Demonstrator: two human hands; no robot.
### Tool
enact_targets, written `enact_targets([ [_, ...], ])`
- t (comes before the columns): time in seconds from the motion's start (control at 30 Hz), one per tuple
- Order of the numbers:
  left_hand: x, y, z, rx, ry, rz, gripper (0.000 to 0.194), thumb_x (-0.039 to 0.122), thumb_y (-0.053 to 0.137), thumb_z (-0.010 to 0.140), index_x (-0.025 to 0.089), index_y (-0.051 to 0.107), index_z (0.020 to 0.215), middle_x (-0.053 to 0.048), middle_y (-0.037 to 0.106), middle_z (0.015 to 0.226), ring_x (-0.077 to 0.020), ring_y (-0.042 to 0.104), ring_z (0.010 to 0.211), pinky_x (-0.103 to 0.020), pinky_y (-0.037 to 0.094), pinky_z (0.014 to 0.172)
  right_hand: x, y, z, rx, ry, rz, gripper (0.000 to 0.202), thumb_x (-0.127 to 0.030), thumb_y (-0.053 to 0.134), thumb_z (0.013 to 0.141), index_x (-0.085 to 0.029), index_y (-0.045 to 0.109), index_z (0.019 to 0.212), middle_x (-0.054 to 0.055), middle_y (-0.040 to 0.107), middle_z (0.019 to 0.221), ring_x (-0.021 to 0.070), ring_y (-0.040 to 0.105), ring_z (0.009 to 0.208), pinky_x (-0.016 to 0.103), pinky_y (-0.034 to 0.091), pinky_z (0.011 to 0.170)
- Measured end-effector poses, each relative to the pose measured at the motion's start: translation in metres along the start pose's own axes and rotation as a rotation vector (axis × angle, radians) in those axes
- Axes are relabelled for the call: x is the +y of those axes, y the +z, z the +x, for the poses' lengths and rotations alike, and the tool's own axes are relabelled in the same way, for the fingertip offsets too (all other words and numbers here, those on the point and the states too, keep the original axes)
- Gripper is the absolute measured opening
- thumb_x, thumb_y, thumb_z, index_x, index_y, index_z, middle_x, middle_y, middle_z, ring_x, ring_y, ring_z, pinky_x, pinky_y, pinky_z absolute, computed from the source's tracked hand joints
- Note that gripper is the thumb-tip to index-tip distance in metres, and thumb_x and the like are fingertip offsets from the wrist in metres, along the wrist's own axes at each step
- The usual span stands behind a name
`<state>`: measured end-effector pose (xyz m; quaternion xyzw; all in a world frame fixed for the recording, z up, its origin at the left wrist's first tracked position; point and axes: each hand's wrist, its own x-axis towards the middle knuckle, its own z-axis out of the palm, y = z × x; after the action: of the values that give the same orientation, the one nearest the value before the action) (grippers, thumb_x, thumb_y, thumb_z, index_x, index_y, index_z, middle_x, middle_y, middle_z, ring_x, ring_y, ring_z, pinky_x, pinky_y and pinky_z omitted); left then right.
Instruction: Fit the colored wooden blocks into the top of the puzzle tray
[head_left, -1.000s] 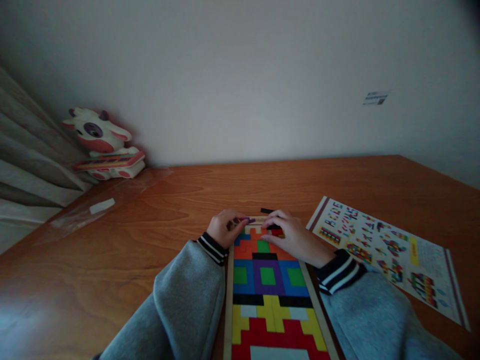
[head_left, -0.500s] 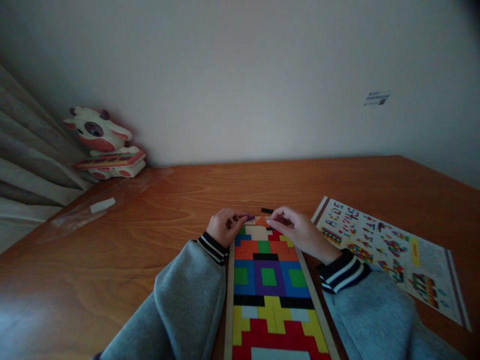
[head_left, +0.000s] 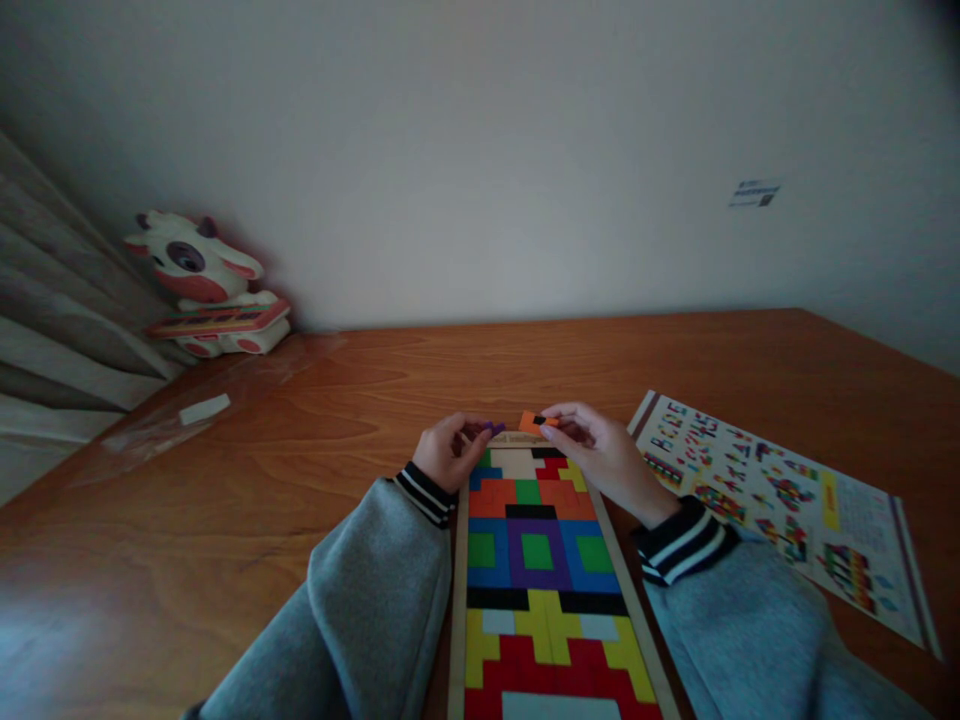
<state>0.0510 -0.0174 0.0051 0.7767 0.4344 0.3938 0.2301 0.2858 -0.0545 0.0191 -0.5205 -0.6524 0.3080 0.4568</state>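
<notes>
A wooden-framed tray (head_left: 459, 570) filled with coloured flat blocks lies lengthwise in front of me. At its far left corner my left hand (head_left: 450, 455) pinches a small purple block (head_left: 493, 428) between thumb and fingers. My right hand (head_left: 589, 445) grips an orange block (head_left: 529, 422) just beyond the far right end of the tray. A small black piece (head_left: 539, 421) shows against the orange one. Near the far end of the tray, a pale cream area (head_left: 513, 462) lies between coloured blocks.
A printed sheet with block pictures (head_left: 787, 500) lies to the right. At the back left stands a cow toy with a keyboard (head_left: 217, 290). Clear plastic with a white label (head_left: 205, 409) lies in front of it, beside a curtain (head_left: 60, 330).
My right hand has moved slightly up and away with the orange block, off the tray's far end. My left hand has barely moved and still pinches the purple block.
</notes>
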Motion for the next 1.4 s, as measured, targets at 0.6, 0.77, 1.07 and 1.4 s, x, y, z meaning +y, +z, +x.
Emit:
enact_targets([
  [0.6, 0.003, -0.002, -0.002, -0.121, 0.083, -0.204, 0.028, 0.040, 0.063, 0.084, 0.014, 0.069, 0.091, -0.009, 0.072, 0.084, -0.0145, 0.066, 0.069, -0.025, 0.054, 0.063, -0.010, 0.015, -0.005, -0.193, 0.134, 0.374, 0.023, -0.039, 0.067, 0.081, -0.020, 0.063, 0.094, 0.007, 0.069, 0.111, 0.0199, 0.065, 0.099, 0.040, 0.052, 0.090],
  [0.77, 0.003, -0.001, -0.001, -0.103, 0.106, -0.183, 0.027, 0.040, 0.062, 0.086, 0.014, 0.070, 0.092, -0.008, 0.071, 0.082, -0.0146, 0.065, 0.069, -0.026, 0.054, 0.065, -0.014, 0.020, -0.008, -0.208, 0.150, 0.400, 0.023, -0.039, 0.068, 0.080, -0.020, 0.060, 0.091, 0.006, 0.072, 0.098, 0.0190, 0.068, 0.093, 0.038, 0.053, 0.087],
  [1.07, -0.007, -0.028, 0.007, -0.321, 0.493, 0.256, 0.029, 0.020, 0.050, 0.086, 0.020, 0.067, 0.109, -0.009, 0.067, 0.111, -0.0219, 0.059, 0.100, -0.040, 0.045, 0.093, -0.008, 0.012, -0.002, -0.038, 0.172, 0.379, 0.028, -0.039, 0.070, 0.077, -0.021, 0.058, 0.094, 0.003, 0.071, 0.086, 0.0175, 0.068, 0.081, 0.036, 0.056, 0.079],
  [1.4, -0.007, -0.028, 0.007, -0.452, 0.550, 0.549, 0.037, 0.015, 0.049, 0.079, 0.020, 0.060, 0.114, -0.010, 0.058, 0.124, -0.0275, 0.049, 0.112, -0.044, 0.042, 0.096, 0.002, 0.013, -0.001, -0.015, 0.168, 0.363, 0.030, -0.042, 0.068, 0.079, -0.021, 0.058, 0.098, 0.004, 0.070, 0.090, 0.0182, 0.068, 0.082, 0.037, 0.055, 0.081],
])
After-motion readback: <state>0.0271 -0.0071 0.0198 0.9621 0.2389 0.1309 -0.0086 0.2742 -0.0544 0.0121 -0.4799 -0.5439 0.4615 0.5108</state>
